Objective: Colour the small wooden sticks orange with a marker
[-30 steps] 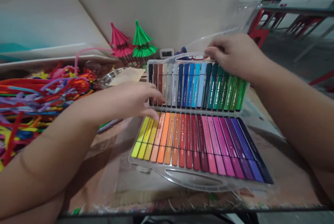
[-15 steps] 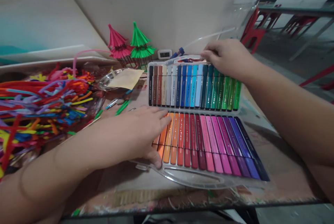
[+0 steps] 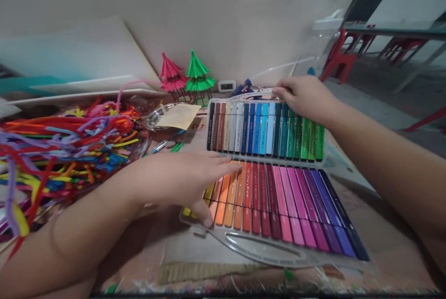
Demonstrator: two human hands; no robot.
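The left hand (image 3: 181, 180), thumb and fingers spread, lies over yellow and orange markers (image 3: 228, 199) in the open case (image 3: 272, 159) on the table (image 3: 139, 252); the right hand (image 3: 308, 97) meets its far edge, fingers bent, grip hard to tell.

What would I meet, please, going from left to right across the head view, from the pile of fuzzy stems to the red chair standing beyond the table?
Pile of fuzzy stems → pink tree-shaped ornament → green tree-shaped ornament → small white device → blue tool → right hand → red chair.
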